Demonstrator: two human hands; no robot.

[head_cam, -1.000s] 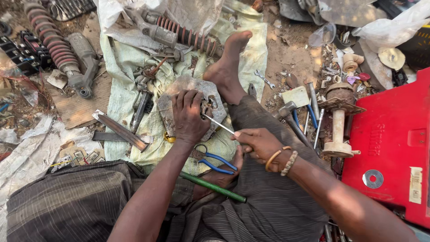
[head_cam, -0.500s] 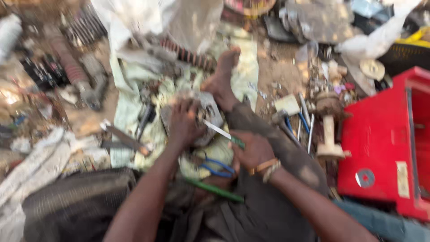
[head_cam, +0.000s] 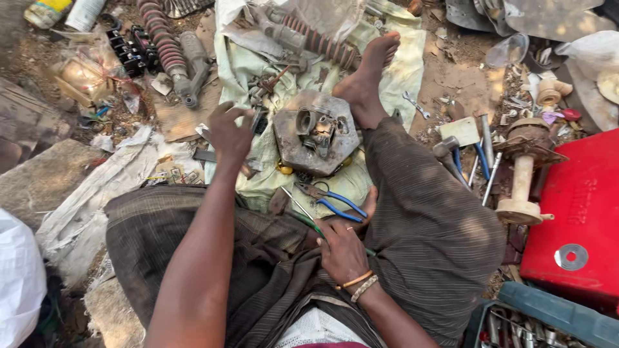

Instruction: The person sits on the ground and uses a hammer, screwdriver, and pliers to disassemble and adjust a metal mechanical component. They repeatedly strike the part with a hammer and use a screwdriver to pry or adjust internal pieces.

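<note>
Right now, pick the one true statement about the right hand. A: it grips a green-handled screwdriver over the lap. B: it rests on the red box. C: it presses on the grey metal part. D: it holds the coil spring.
A: the right hand is closed around the green-handled screwdriver above the lap, away from the grey metal part on the cloth.

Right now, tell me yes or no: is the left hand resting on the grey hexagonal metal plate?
No: the left hand hovers open beside the grey hexagonal metal plate, not touching it.
</note>
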